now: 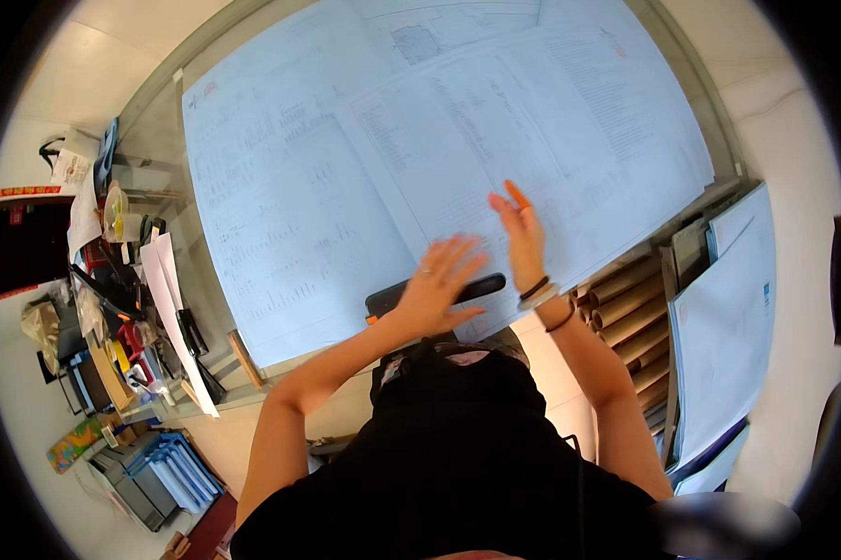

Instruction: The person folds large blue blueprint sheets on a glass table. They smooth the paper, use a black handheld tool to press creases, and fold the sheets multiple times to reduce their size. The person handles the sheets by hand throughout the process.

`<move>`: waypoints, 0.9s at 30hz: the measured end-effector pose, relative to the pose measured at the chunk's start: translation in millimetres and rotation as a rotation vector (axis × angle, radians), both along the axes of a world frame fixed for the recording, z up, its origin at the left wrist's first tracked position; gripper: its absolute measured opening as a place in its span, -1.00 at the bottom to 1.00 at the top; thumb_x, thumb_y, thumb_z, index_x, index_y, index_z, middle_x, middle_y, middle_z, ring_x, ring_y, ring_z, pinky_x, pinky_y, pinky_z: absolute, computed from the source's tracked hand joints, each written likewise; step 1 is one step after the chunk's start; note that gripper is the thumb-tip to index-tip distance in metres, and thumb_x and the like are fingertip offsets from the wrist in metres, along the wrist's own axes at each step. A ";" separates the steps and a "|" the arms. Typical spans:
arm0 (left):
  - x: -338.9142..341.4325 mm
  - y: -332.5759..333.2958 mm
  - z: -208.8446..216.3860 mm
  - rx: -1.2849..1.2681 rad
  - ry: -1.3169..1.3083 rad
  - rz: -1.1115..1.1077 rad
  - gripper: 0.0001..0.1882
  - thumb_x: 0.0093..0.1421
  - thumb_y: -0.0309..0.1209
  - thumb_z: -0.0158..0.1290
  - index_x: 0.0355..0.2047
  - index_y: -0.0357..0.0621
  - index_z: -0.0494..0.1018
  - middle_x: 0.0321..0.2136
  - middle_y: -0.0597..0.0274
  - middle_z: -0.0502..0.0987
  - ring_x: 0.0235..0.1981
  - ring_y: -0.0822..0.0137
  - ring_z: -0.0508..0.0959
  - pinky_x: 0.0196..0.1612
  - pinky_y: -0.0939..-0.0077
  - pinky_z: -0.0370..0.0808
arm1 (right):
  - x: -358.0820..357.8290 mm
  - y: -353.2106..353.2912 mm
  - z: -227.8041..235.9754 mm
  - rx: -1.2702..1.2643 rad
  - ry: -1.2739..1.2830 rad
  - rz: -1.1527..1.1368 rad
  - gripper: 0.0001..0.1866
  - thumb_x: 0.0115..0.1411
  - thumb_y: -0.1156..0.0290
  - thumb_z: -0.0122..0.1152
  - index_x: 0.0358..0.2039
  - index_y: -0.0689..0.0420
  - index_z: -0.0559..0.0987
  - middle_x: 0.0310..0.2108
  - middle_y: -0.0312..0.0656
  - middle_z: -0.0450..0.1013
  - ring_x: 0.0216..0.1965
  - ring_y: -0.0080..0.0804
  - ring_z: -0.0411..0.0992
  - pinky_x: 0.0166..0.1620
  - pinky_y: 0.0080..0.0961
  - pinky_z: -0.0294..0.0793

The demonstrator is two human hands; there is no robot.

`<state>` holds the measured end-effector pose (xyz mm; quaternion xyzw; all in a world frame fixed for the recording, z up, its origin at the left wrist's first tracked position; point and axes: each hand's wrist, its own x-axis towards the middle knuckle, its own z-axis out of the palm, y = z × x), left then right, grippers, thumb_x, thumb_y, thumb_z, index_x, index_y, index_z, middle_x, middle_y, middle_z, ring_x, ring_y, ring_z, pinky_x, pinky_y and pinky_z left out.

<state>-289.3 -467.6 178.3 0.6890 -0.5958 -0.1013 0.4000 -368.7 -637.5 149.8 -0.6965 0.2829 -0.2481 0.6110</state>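
Note:
Large pale-blue printed sheets (280, 205) lie spread and overlapping on a glass-topped table. Near their front edge rests a long black object with rounded ends (483, 288), a small orange part at its left end; its kind is unclear. My left hand (441, 285), a ring on one finger, is over the middle of this object with its fingers spread; whether it touches cannot be told. Just to its right, my right hand (523, 240) is raised on edge above the sheets, its fingers stretched out and holding nothing. One right fingertip has an orange cover, and bands circle that wrist.
Brown cardboard tubes (631, 308) are stacked under the table's right side, beside upright blue sheets (727, 327). Along the left edge are white papers (164, 289), a tape roll (115, 213) and cluttered tools. Blue folders (180, 471) stand lower left.

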 end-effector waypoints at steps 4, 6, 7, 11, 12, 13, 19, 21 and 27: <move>-1.0 65.3 -57.5 0.367 0.039 0.066 -0.45 0.03 -0.23 0.26 0.03 -0.09 0.41 -0.12 0.10 0.54 -0.09 0.15 0.53 -0.07 0.18 0.46 | -23.2 -24.4 24.3 0.004 -0.051 -0.237 -0.59 0.39 0.33 -0.09 0.19 0.20 0.34 -0.09 -0.13 0.50 -0.02 -0.53 0.40 0.05 -0.60 0.34; 11.8 75.2 -69.9 0.445 0.076 0.071 -0.50 0.04 -0.23 0.25 0.00 -0.04 0.44 -0.24 0.10 0.58 -0.26 0.17 0.60 -0.23 0.27 0.52 | -39.4 -29.3 24.1 0.018 -0.003 -0.251 -0.60 0.39 0.35 -0.10 0.19 0.21 0.33 -0.09 -0.11 0.50 -0.02 -0.50 0.40 0.06 -0.58 0.34; 23.9 69.2 -67.7 0.422 0.059 0.108 -0.53 0.05 -0.23 0.25 -0.02 -0.02 0.45 -0.29 0.10 0.59 -0.33 0.17 0.61 -0.30 0.30 0.53 | -48.5 -31.3 24.6 0.024 0.024 -0.255 -0.60 0.39 0.36 -0.11 0.19 0.21 0.33 -0.10 -0.11 0.50 -0.02 -0.48 0.41 0.06 -0.57 0.34; 102.5 40.9 -58.0 0.363 0.042 0.211 -0.63 0.07 -0.30 0.22 -0.10 -0.05 0.49 -0.34 0.09 0.60 -0.37 0.10 0.60 -0.32 0.30 0.53 | -83.8 -39.4 20.8 -0.068 0.035 -0.333 -0.61 0.39 0.38 -0.10 0.18 0.21 0.34 -0.12 -0.08 0.50 -0.04 -0.41 0.43 0.08 -0.49 0.34; 126.6 31.3 -50.6 0.392 0.079 0.244 -0.64 0.06 -0.31 0.23 -0.11 -0.08 0.49 -0.35 0.09 0.60 -0.38 0.11 0.60 -0.33 0.32 0.52 | -89.4 -39.9 20.4 -0.072 0.031 -0.362 -0.61 0.38 0.38 -0.10 0.18 0.21 0.34 -0.12 -0.08 0.50 -0.04 -0.40 0.43 0.09 -0.48 0.34; 149.5 26.5 -53.8 0.391 0.081 0.266 -0.64 0.07 -0.32 0.22 -0.12 -0.10 0.49 -0.36 0.08 0.60 -0.39 0.11 0.60 -0.33 0.32 0.52 | -92.2 -39.4 20.9 -0.075 0.024 -0.381 -0.61 0.38 0.38 -0.10 0.18 0.21 0.34 -0.13 -0.08 0.50 -0.04 -0.40 0.44 0.09 -0.47 0.34; 230.9 -10.2 -44.2 0.436 0.100 0.260 -0.66 0.07 -0.35 0.22 -0.15 -0.16 0.47 -0.39 0.03 0.60 -0.39 0.05 0.58 -0.32 0.31 0.50 | -83.0 -40.7 11.8 -0.161 0.056 -0.386 -0.61 0.37 0.40 -0.07 0.18 0.20 0.34 -0.13 -0.09 0.51 -0.06 -0.40 0.46 0.05 -0.46 0.38; 242.5 -11.9 -41.6 0.451 0.074 0.201 -0.66 0.07 -0.36 0.22 -0.15 -0.16 0.46 -0.41 0.03 0.59 -0.41 0.04 0.57 -0.31 0.28 0.48 | -61.5 -38.3 18.6 -0.227 0.099 -0.324 -0.61 0.36 0.41 -0.06 0.19 0.17 0.35 -0.12 -0.08 0.52 -0.07 -0.41 0.46 0.03 -0.47 0.41; 255.7 -19.0 -27.0 0.600 0.057 0.163 -0.72 0.06 -0.43 0.21 -0.24 -0.20 0.41 -0.50 0.06 0.57 -0.45 0.10 0.57 -0.36 0.30 0.44 | 28.8 -41.7 34.7 -0.371 0.047 -0.095 -0.58 0.32 0.44 0.00 0.19 0.09 0.36 -0.11 -0.06 0.50 -0.06 -0.33 0.47 0.00 -0.45 0.41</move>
